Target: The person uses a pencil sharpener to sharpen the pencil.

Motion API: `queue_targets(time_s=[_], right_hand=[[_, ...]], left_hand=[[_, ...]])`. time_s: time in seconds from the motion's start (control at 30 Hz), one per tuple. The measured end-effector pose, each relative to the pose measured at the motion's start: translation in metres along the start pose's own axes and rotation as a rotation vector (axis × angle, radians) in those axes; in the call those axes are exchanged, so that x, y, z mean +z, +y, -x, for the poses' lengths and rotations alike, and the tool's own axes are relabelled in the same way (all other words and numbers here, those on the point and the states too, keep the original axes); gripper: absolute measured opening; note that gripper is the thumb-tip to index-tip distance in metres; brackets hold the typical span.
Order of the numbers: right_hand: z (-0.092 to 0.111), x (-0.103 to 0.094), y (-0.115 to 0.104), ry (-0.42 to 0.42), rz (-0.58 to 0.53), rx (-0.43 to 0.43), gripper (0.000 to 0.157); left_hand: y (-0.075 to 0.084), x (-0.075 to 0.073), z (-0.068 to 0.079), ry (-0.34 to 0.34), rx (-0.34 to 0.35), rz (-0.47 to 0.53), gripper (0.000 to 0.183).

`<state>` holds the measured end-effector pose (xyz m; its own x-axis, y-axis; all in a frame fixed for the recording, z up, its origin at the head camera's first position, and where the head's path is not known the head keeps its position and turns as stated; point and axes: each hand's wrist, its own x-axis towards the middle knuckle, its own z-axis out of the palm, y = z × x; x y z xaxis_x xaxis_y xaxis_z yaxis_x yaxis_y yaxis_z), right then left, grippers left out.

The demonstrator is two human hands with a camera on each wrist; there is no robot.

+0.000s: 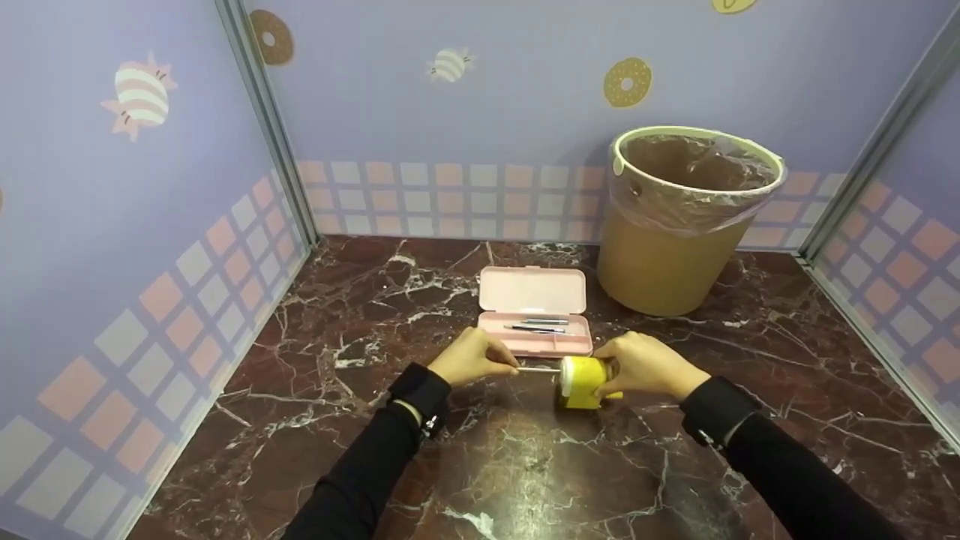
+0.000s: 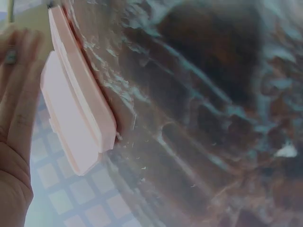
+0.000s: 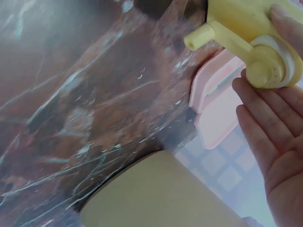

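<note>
In the head view my left hand (image 1: 472,356) pinches a thin pencil (image 1: 538,370) held level, its far end at the white face of a yellow hand-crank pencil sharpener (image 1: 583,382). My right hand (image 1: 649,365) grips the sharpener's body from the right, thumb on the near side. The right wrist view shows the sharpener's crank handle (image 3: 201,37) sticking out on the side by that hand. Just behind both hands lies an open pink pencil case (image 1: 532,290) with several pencils (image 1: 541,328) in its tray. In the left wrist view, fingers partly hide the pencil.
A tan trash bin (image 1: 667,262) lined with a clear bag stands at the back right, beside the pencil case. Patterned panels (image 1: 465,112) enclose the dark red marbled tabletop (image 1: 360,300) at the back and both sides.
</note>
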<state>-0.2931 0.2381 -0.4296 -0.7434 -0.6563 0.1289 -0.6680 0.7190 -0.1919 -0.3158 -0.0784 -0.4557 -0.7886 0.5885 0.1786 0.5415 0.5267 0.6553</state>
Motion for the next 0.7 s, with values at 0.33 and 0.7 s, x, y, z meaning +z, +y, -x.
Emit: queue_targets(time_s=[0.33,0.7], right_hand=[[-0.0016,0.0003,-0.0022,0.005,-0.007,-0.022,0.032],[-0.0007,0.0026,-0.0004,0.020,-0.034,-0.025,0.032]], left_hand=[[-0.0003,0.0014,0.0003,0.004,-0.006,0.011,0.011],[0.0018,0.0031,-0.0003,0.006,0.014,0.019,0.011]])
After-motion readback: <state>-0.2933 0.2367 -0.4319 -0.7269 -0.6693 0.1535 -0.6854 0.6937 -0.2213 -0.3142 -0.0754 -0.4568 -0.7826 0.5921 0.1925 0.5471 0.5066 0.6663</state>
